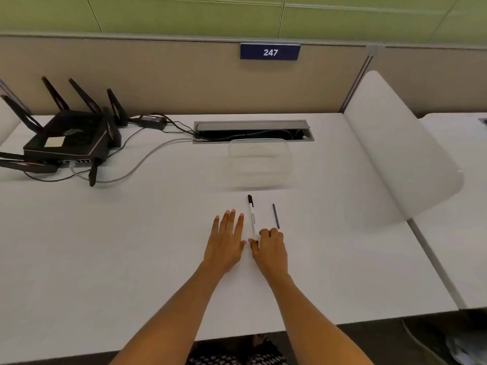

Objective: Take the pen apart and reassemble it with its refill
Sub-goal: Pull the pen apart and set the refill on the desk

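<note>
Head view shows the pen (252, 216) lying whole on the white counter (131, 246), black cap pointing away from the person, its white printed barrel running back between the two hands. It looks smooth, slim and round, so it will probably roll under a light push. A thin dark blue refill (276, 216) lies loose just beyond the right hand, parallel to the pen and apart from it.

By my reading the task has barely begun: the pen looks uncapped nowhere and unopened, and taking it apart, inserting the refill and closing it are all left.

Left hand (228, 242) rests flat, fingers spread, just left of the barrel and holding nothing. Right hand (270, 248) is loosely curled at the pen's near end, fingertips at or on it; whether it pinches the pen I cannot tell.

Beyond the hands stands a clear plastic container (259, 160), glossy with rounded corners. Far to the left sits a matt black router (68, 138) with angular antennas and trailing cables.
</note>
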Demonstrator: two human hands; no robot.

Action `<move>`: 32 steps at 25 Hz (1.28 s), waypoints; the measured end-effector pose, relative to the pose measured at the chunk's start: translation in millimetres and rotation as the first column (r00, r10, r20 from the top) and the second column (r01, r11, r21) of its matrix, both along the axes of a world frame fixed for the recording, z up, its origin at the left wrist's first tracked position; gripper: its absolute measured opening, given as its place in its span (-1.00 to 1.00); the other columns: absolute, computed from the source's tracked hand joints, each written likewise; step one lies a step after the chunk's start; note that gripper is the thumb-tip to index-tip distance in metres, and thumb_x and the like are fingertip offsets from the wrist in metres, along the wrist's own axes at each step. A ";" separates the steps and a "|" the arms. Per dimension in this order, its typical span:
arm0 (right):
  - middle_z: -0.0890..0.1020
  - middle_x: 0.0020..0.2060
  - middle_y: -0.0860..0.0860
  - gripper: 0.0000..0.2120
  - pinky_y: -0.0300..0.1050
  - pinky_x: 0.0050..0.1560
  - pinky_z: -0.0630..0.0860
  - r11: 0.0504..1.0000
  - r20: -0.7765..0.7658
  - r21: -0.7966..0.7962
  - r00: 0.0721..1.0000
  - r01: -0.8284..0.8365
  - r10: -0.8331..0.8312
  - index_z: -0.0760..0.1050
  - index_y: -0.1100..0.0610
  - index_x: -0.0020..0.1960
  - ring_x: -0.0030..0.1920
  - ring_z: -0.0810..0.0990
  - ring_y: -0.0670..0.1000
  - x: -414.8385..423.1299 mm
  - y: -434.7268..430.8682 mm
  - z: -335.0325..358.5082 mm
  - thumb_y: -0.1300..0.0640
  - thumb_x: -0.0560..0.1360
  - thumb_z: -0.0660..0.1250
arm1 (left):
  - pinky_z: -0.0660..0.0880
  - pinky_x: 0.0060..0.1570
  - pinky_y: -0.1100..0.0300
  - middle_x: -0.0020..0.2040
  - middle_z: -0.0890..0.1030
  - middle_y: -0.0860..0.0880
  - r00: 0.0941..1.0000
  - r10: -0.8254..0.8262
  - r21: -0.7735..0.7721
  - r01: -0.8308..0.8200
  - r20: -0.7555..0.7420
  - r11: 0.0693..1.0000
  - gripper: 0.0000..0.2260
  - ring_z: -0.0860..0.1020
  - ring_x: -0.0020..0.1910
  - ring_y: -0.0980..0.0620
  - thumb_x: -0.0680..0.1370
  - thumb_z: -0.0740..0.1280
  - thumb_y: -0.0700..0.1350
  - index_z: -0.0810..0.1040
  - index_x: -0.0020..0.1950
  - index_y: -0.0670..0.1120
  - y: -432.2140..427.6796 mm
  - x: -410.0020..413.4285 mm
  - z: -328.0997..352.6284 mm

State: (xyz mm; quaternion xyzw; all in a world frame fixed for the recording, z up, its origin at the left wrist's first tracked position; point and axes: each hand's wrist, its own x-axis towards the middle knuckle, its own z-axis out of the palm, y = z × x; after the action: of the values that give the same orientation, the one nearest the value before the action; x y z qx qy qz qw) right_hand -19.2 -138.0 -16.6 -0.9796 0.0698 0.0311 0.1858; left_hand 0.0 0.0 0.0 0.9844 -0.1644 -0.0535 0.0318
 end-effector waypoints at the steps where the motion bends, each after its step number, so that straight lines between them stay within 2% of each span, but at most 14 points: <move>1: 0.53 0.10 0.11 -0.68 -0.08 0.00 0.54 0.999 -0.031 0.026 0.999 0.030 -0.030 0.47 0.20 0.17 0.11 0.48 0.08 -0.6 0.0 -0.9 -0.04 0.59 0.25 | -0.11 0.52 -0.12 0.59 -0.04 -0.19 1.000 -0.031 0.029 0.031 -0.005 0.999 -0.42 -0.07 0.57 -0.14 0.65 0.01 0.08 -0.15 0.56 -0.12 -0.9 -1.8 -2.8; 9: 0.54 0.06 0.09 -0.79 -0.08 -0.08 0.53 0.986 -0.047 0.120 0.993 0.117 -0.112 0.50 0.21 0.11 0.09 0.48 0.06 -0.2 1.9 -9.1 0.09 0.63 0.20 | -0.07 0.53 -0.07 0.58 0.07 -0.14 0.991 -0.134 0.007 0.134 -0.022 0.991 -0.50 0.05 0.56 -0.08 0.66 0.06 -0.10 -0.05 0.57 -0.08 -9.4 0.7 -17.4; 14: 0.59 0.01 0.09 -0.80 -0.07 -0.01 0.54 0.957 -0.017 0.227 0.983 0.179 -0.180 0.57 0.21 0.09 0.02 0.55 0.07 3.3 0.7 -9.1 0.15 0.63 0.21 | -0.05 0.52 -0.06 0.59 0.04 -0.08 0.983 -0.181 -0.025 0.181 0.006 0.983 -0.50 0.03 0.57 -0.05 0.65 0.09 -0.19 0.01 0.56 0.01 -13.6 12.8 -10.1; 16: 0.62 -0.03 0.09 -0.84 -0.08 0.02 0.54 0.928 -0.010 0.323 0.981 0.184 -0.191 0.60 0.20 0.06 -0.03 0.59 0.07 3.9 -2.7 -5.7 0.18 0.60 0.26 | -0.08 0.51 -0.09 0.59 0.02 -0.06 0.977 -0.207 -0.055 0.209 0.040 0.976 -0.52 0.00 0.57 -0.05 0.64 0.10 -0.22 0.12 0.54 0.04 -13.5 18.6 -5.5; 18: 0.64 -0.05 0.08 -0.87 -0.11 0.01 0.54 0.906 0.005 0.395 0.985 0.154 -0.170 0.62 0.20 0.04 -0.09 0.61 0.05 5.2 -8.7 1.2 0.20 0.58 0.32 | -0.08 0.50 -0.11 0.55 0.21 -0.07 0.966 -0.240 -0.050 0.246 0.098 0.968 -0.61 0.14 0.54 -0.06 0.62 0.16 -0.22 0.36 0.43 0.05 -11.0 26.2 1.9; 20: 0.66 -0.09 0.06 -0.90 -0.21 -0.04 0.51 0.879 0.039 0.462 0.987 0.122 -0.157 0.63 0.18 0.02 -0.14 0.59 -0.03 6.6 -17.5 11.7 0.19 0.55 0.37 | 0.06 0.47 -0.12 0.31 0.55 -0.04 0.955 -0.262 -0.059 0.272 0.141 0.960 -0.72 0.46 0.35 -0.05 0.59 0.23 -0.20 0.55 0.24 0.05 -7.8 32.8 9.3; 21: 0.66 -0.10 0.04 -0.90 -0.28 -0.06 0.48 0.860 0.051 0.497 0.986 0.114 -0.160 0.64 0.16 0.02 -0.16 0.57 -0.09 7.3 -22.3 18.1 0.17 0.54 0.39 | 0.14 0.45 -0.10 0.16 0.64 -0.01 0.950 -0.275 -0.064 0.286 0.145 0.956 -0.75 0.55 0.20 -0.04 0.59 0.24 -0.18 0.58 0.18 0.06 -6.6 34.9 13.5; 23: 0.66 -0.13 -0.03 -0.89 -0.36 -0.07 0.45 0.818 0.038 0.562 0.984 0.123 -0.174 0.65 0.13 0.02 -0.17 0.58 -0.16 10.4 -31.0 32.1 0.12 0.53 0.40 | 0.27 0.34 -0.02 -0.04 0.69 0.03 0.944 -0.280 -0.093 0.299 0.176 0.950 -0.81 0.61 -0.02 -0.01 0.60 0.25 -0.11 0.60 0.12 0.08 -6.4 39.0 24.4; 25: 0.68 -0.22 -0.08 -0.85 -0.28 -0.11 0.52 0.769 -0.015 0.623 0.985 0.144 -0.173 0.66 0.11 -0.03 -0.23 0.63 -0.15 15.5 -38.5 47.2 0.05 0.54 0.38 | 0.41 0.08 0.07 -0.16 0.69 0.05 0.937 -0.268 -0.139 0.303 0.225 0.943 -0.88 0.61 -0.19 0.00 0.55 0.33 -0.07 0.63 0.03 0.10 -8.5 42.8 36.9; 26: 0.69 -0.28 -0.08 -0.80 -0.23 -0.18 0.55 0.740 -0.055 0.653 0.984 0.163 -0.168 0.67 0.10 -0.08 -0.28 0.65 -0.15 18.6 -41.3 55.0 0.00 0.55 0.35 | 0.40 -0.08 0.12 -0.21 0.68 0.06 0.932 -0.270 -0.148 0.310 0.240 0.939 -0.90 0.59 -0.26 0.00 0.52 0.37 -0.06 0.64 -0.01 0.10 -10.3 43.9 44.1; 27: 0.69 -0.33 -0.06 -0.75 -0.20 -0.24 0.55 0.716 -0.090 0.675 0.983 0.176 -0.157 0.67 0.10 -0.13 -0.32 0.65 -0.15 21.9 -43.5 62.5 -0.03 0.56 0.33 | 0.34 -0.18 0.16 -0.23 0.67 0.06 0.926 -0.272 -0.157 0.319 0.261 0.935 -0.91 0.58 -0.30 0.00 0.50 0.40 -0.06 0.65 -0.03 0.10 -12.0 45.2 51.0; 29: 0.68 -0.37 -0.03 -0.66 -0.20 -0.30 0.51 0.701 -0.119 0.693 0.986 0.166 -0.116 0.65 0.13 -0.18 -0.39 0.63 -0.15 28.1 -45.9 75.1 -0.07 0.59 0.28 | 0.32 -0.24 0.17 -0.24 0.66 0.04 0.917 -0.255 -0.198 0.324 0.307 0.925 -0.91 0.56 -0.30 -0.02 0.49 0.41 -0.08 0.65 -0.03 0.07 -13.5 47.4 62.6; 32: 0.61 -0.41 -0.04 -0.63 -0.17 -0.23 0.49 0.743 -0.074 0.661 0.995 0.101 -0.069 0.59 0.14 -0.24 -0.42 0.55 -0.13 34.9 -43.6 89.9 -0.04 0.63 0.22 | 0.33 -0.22 0.16 -0.18 0.67 0.01 0.924 -0.211 -0.256 0.298 0.318 0.919 -0.89 0.56 -0.22 -0.05 0.54 0.34 -0.12 0.64 0.01 0.01 -13.8 48.4 77.6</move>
State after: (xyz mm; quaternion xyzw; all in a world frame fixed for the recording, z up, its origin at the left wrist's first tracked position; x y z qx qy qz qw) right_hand 15.7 -181.6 73.3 -0.8445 0.1030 0.0670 0.5214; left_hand 48.4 -13.8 77.6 0.9353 -0.3013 0.1100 0.1496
